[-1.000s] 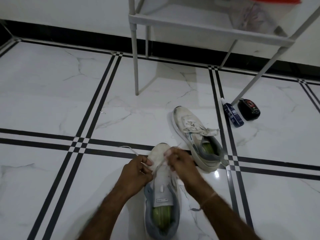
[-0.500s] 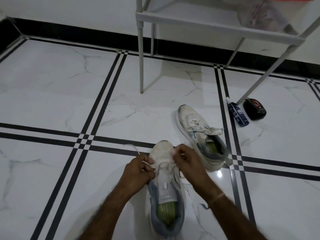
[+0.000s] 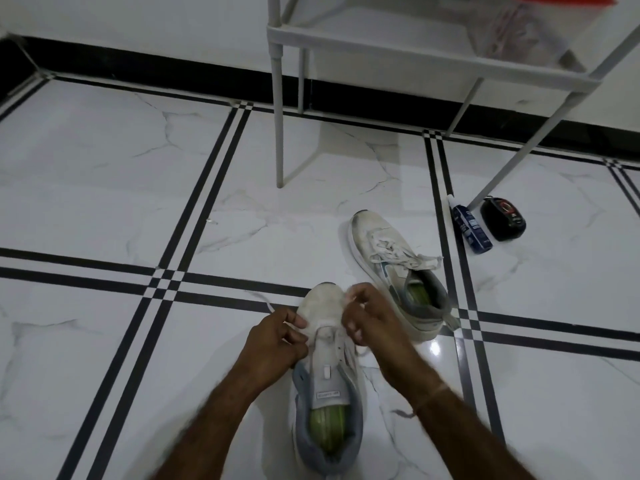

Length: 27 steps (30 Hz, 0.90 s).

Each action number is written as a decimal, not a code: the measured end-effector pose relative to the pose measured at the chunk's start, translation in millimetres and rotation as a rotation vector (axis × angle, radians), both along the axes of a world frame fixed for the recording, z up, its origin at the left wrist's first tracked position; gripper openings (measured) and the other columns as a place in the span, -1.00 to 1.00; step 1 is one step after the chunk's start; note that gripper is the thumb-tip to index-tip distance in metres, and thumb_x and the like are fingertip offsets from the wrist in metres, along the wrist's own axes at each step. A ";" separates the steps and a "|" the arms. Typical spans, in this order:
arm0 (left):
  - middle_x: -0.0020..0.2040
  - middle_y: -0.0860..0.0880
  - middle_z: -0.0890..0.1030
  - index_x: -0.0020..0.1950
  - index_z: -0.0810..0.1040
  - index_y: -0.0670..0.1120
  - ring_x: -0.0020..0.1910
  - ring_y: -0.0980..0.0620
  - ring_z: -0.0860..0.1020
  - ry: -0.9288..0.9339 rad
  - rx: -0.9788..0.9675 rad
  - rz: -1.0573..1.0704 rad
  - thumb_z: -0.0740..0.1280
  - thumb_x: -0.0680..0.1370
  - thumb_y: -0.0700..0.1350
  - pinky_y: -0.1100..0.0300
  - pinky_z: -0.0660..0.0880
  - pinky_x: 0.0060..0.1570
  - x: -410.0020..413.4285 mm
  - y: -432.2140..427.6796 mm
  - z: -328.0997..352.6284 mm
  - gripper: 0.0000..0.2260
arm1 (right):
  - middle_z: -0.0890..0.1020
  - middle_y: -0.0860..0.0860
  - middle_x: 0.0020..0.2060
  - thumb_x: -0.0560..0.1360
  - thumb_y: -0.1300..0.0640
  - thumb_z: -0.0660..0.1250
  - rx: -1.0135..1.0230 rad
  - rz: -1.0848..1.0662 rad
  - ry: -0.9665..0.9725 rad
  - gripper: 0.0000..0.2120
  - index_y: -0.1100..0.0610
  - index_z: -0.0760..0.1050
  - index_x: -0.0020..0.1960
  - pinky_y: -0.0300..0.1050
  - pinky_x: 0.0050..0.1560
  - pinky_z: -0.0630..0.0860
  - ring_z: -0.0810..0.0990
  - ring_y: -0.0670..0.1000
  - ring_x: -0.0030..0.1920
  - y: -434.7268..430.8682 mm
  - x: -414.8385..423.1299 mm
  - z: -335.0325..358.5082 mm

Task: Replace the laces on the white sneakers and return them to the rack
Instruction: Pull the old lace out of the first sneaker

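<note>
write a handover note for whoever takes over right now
Left hand and right hand each pinch the lace at the near shoe's toe end; shoe on the floor.
Far shoe lies laced on the floor to its right, before the rack.
Done: lace started at the lowest eyelets.
Left: thread upward, tie, check the far shoe's lace, put both on the rack.

Looks dim and greyish, with cool, even indoor light. Shows one small bright glare on the glossy floor (image 3: 104, 188) and soft, faint shadows under the rack (image 3: 278, 98). Blurs along the forearms (image 3: 221, 417) and bends tile lines toward the edges.
</note>
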State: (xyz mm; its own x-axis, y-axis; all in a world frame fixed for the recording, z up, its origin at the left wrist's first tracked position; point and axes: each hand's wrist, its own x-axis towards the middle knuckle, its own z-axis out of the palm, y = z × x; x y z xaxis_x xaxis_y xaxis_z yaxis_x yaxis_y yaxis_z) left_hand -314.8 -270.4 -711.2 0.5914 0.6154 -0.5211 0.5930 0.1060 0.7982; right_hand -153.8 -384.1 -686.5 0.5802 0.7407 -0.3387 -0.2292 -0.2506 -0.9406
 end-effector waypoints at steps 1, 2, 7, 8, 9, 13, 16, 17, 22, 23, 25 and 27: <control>-0.22 -0.04 0.69 0.03 0.57 -0.03 -0.22 0.02 0.65 -0.001 0.004 -0.005 0.48 0.45 -0.30 0.09 0.64 -0.14 1.7 -0.4 0.4 -0.75 | 0.60 0.01 -0.25 0.57 0.23 0.33 -0.107 0.210 -0.376 -0.94 0.09 0.50 0.01 -0.06 -0.29 0.43 0.54 -0.03 -0.29 0.0 -4.1 -5.2; -0.21 -0.06 0.69 0.03 0.56 -0.03 -0.23 0.02 0.65 0.000 0.008 -0.007 0.49 0.45 -0.30 0.14 0.64 -0.18 2.3 -0.4 0.5 -0.74 | 0.65 -0.01 -0.19 0.55 0.14 0.38 -0.234 0.418 -0.684 -0.94 0.06 0.55 0.01 -0.03 -0.19 0.46 0.60 -0.01 -0.19 1.3 -10.2 -13.1; -0.26 -0.03 0.67 0.04 0.55 -0.04 -0.31 0.13 0.60 -0.002 0.028 0.003 0.49 0.44 -0.32 0.25 0.58 -0.25 2.0 0.7 2.2 -0.72 | 0.64 0.11 -0.06 0.56 0.06 0.32 -0.359 0.433 -0.830 -0.81 0.18 0.59 0.00 -0.06 -0.08 0.39 0.61 0.12 -0.01 10.3 -19.7 -38.2; -0.28 -0.01 0.67 0.04 0.55 -0.04 -0.32 0.14 0.59 -0.007 0.026 0.010 0.48 0.43 -0.33 0.23 0.56 -0.24 0.2 1.5 2.5 -0.71 | 0.64 0.12 -0.09 0.58 0.04 0.28 -0.257 0.214 -0.477 -0.76 0.23 0.56 -0.03 -0.04 -0.09 0.42 0.59 0.10 -0.09 10.6 -17.9 -31.1; -0.29 0.00 0.66 0.05 0.55 -0.04 -0.32 0.15 0.58 -0.012 0.020 0.014 0.47 0.43 -0.34 0.22 0.56 -0.23 -1.0 1.6 3.0 -0.71 | 0.63 0.12 -0.12 0.63 0.04 0.23 -0.110 -0.014 -0.060 -0.72 0.25 0.53 -0.06 -0.05 -0.14 0.43 0.56 0.05 -0.17 8.7 -14.0 -22.9; -0.29 -0.02 0.67 0.07 0.54 -0.03 -0.29 0.10 0.60 -0.031 -0.017 0.039 0.47 0.44 -0.34 0.13 0.58 -0.18 -3.1 0.4 2.5 -0.69 | 0.54 0.06 -0.26 0.71 0.15 0.17 0.105 -0.144 0.247 -0.78 0.14 0.42 -0.11 -0.19 -0.37 0.30 0.39 -0.06 -0.37 -4.8 1.7 -9.4; -0.27 -0.06 0.68 0.09 0.53 -0.03 -0.24 -0.01 0.64 -0.039 -0.024 0.028 0.48 0.45 -0.33 0.09 0.62 -0.16 -1.2 0.6 3.4 -0.69 | 0.64 -0.08 -0.22 0.55 0.04 0.42 -0.175 0.325 -0.578 -0.92 0.03 0.56 -0.05 -0.12 -0.21 0.49 0.56 -0.09 -0.23 -1.4 -3.8 -18.2; -0.27 -0.06 0.69 0.09 0.52 -0.03 -0.22 -0.04 0.65 -0.037 -0.022 0.018 0.48 0.45 -0.32 0.08 0.63 -0.14 -0.6 0.6 4.2 -0.69 | 0.68 -0.07 -0.17 0.51 -0.01 0.45 -0.275 0.456 -0.764 -0.90 -0.01 0.60 -0.03 -0.08 -0.10 0.53 0.62 -0.08 -0.15 1.9 -6.4 -24.1; -0.31 -0.01 0.67 0.10 0.53 -0.05 -0.26 0.04 0.61 -0.029 -0.017 0.029 0.46 0.46 -0.34 0.14 0.60 -0.18 -1.0 -0.7 6.8 -0.69 | 0.66 0.07 0.00 0.60 0.10 0.34 -0.398 0.526 -0.961 -0.89 0.12 0.59 0.05 -0.06 0.01 0.46 0.61 0.06 0.01 11.6 -20.1 -38.7; -0.31 -0.01 0.67 0.09 0.53 -0.05 -0.27 0.05 0.61 -0.033 -0.015 0.039 0.46 0.45 -0.34 0.10 0.60 -0.17 -2.6 1.1 7.1 -0.69 | 0.65 0.09 -0.04 0.62 0.13 0.32 -0.302 0.371 -0.688 -0.90 0.14 0.57 -0.02 -0.03 -0.02 0.46 0.59 0.05 -0.05 10.3 -19.7 -35.9; -0.30 -0.01 0.67 0.07 0.53 -0.04 -0.27 0.06 0.60 -0.033 -0.004 0.040 0.45 0.45 -0.35 0.03 0.62 -0.13 -3.9 3.4 6.9 -0.70 | 0.67 0.16 -0.07 0.66 0.20 0.22 -0.066 -0.042 0.085 -0.83 0.18 0.52 -0.07 -0.05 -0.15 0.44 0.55 0.02 -0.19 6.0 -8.6 -17.9; -0.30 -0.01 0.67 0.06 0.54 -0.05 -0.27 0.07 0.61 -0.030 -0.004 0.041 0.45 0.44 -0.35 0.01 0.64 -0.10 -5.0 4.5 6.2 -0.70 | 0.64 0.16 -0.19 0.68 0.23 0.16 0.061 -0.210 0.378 -0.85 0.23 0.44 -0.03 -0.15 -0.30 0.37 0.47 -0.01 -0.31 -1.9 4.9 -6.7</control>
State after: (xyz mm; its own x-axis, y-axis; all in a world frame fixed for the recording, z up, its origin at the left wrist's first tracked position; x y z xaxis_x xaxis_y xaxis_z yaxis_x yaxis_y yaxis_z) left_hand -319.8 -265.9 -704.9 0.5813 0.6369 -0.5065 0.5641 0.1331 0.8149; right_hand -148.9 -386.0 -693.2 0.5636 0.6454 -0.5155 -0.6006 -0.1084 -0.7922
